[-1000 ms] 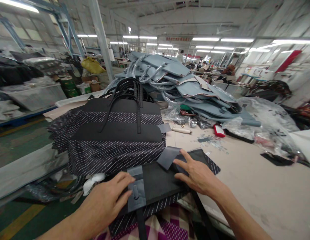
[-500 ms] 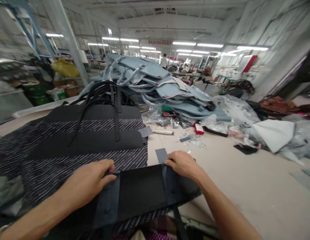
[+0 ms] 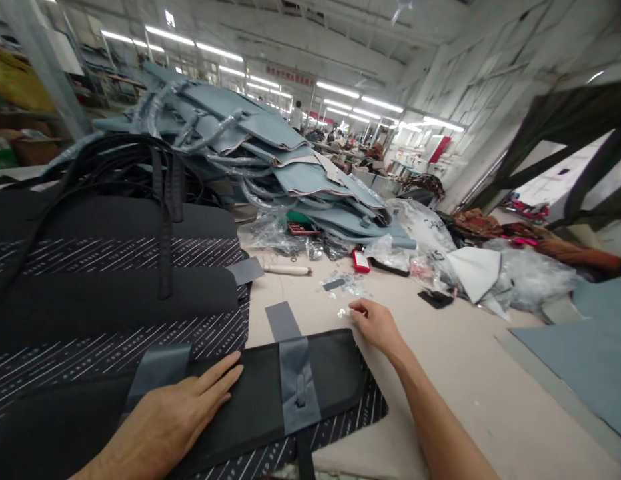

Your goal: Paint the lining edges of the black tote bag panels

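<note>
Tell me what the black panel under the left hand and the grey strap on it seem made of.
The black panel is probably matte fabric or faux leather: it looks dull, with no glare. The grey strap is likely smooth leather or an imitation: it has a soft sheen and clean-cut edges.

Left hand (image 3: 176, 415) is lying flat, palm down, fingers stretched out together. Right hand (image 3: 375, 325) is reaching further ahead, fingertips curling down toward the thumb.
</note>
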The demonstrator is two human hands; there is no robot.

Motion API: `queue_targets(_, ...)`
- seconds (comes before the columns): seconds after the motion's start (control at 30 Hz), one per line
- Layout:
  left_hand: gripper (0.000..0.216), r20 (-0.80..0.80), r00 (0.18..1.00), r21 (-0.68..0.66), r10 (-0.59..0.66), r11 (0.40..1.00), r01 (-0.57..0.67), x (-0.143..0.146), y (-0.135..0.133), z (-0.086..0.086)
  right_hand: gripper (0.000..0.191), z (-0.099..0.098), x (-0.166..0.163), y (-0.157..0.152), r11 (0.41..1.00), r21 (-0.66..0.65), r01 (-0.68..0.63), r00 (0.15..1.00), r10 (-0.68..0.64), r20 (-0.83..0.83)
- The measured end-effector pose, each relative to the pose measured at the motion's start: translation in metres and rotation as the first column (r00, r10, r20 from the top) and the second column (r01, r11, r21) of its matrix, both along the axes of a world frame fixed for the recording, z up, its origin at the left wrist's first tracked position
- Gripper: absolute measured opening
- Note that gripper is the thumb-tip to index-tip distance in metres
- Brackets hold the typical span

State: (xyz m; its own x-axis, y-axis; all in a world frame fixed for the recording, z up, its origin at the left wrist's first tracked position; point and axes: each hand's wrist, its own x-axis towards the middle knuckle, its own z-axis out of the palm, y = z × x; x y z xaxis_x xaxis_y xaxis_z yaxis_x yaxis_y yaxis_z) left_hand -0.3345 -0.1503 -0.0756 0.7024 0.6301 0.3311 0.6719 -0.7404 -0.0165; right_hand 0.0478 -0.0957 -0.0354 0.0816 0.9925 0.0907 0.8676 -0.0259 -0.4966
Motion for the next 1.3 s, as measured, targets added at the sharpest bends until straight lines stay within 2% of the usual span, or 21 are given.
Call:
queue_targets(0.1, 0.044, -0.039, 0.998, 0.129, -0.049, 0.990, 0.053, -0.001, 0.002, 0.004, 0.024, -0.002, 0.017, 0.008, 0.999, -0.045, -0.023, 1.000, 0.022, -0.020)
queue_targets(0.2, 0.044, -0.049, 0.998, 0.181, -0.046, 0.982, 0.055, -0.001, 0.003, 0.000, 0.023, -0.005, 0.012, 0.014, 0.991, -0.098, -0.093, 0.995, 0.089, -0.043)
queue_targets(0.33, 0.040, 0.019, 1.000, 0.092, -0.007, 0.996, 0.005, -0.002, 0.001, -0.006, 0.019, -0.006, 0.000, 0.020, 0.981, -0.156, -0.115, 0.993, 0.115, -0.009)
queue_targets(0.47, 0.039, 0.025, 0.997, -0.037, 0.068, 0.997, -0.067, 0.001, -0.006, -0.001, 0.013, 0.000, 0.001, 0.031, 0.962, -0.252, -0.105, 0.994, 0.112, 0.016)
queue_targets(0.63, 0.039, -0.023, 0.995, -0.152, 0.092, 0.984, -0.095, 0.004, -0.012, 0.008, 0.003, 0.010, 0.004, 0.056, 0.883, -0.435, -0.176, 0.984, 0.171, -0.052)
queue_targets(0.77, 0.037, 0.017, 0.993, -0.180, 0.115, 0.977, -0.110, 0.004, -0.013, 0.010, 0.006, 0.013, 0.000, 0.066, 0.820, -0.533, -0.209, 0.978, 0.177, -0.111)
queue_targets(0.87, 0.036, 0.036, 0.992, -0.189, 0.120, 0.976, -0.111, 0.004, -0.013, 0.011, 0.006, 0.011, -0.002, 0.064, 0.825, -0.539, -0.173, 0.985, 0.133, -0.113)
queue_targets(1.0, 0.037, 0.047, 0.992, -0.196, 0.121, 0.974, -0.109, 0.004, -0.014, 0.011, 0.010, 0.014, -0.006, 0.053, 0.861, -0.500, -0.097, 0.995, 0.076, -0.063)
queue_targets(1.07, 0.037, 0.049, 0.992, -0.199, 0.119, 0.974, -0.107, 0.004, -0.015, 0.011, 0.013, 0.019, -0.019, 0.044, 0.890, -0.445, -0.099, 0.995, 0.088, -0.045)
queue_targets(1.17, 0.035, 0.057, 0.992, -0.200, 0.116, 0.974, -0.103, 0.004, -0.015, 0.010, 0.026, 0.023, -0.060, 0.027, 0.910, -0.370, -0.188, 0.981, 0.158, -0.111)
queue_targets(1.23, 0.035, 0.060, 0.991, -0.198, 0.117, 0.975, -0.103, 0.004, -0.015, 0.009, 0.031, 0.022, -0.097, 0.014, 0.890, -0.351, -0.291, 0.950, 0.226, -0.215)
queue_targets(1.3, 0.036, 0.063, 0.991, -0.196, 0.116, 0.975, -0.101, 0.003, -0.015, 0.008, 0.025, 0.019, -0.133, 0.005, 0.855, -0.320, -0.408, 0.891, 0.295, -0.346)
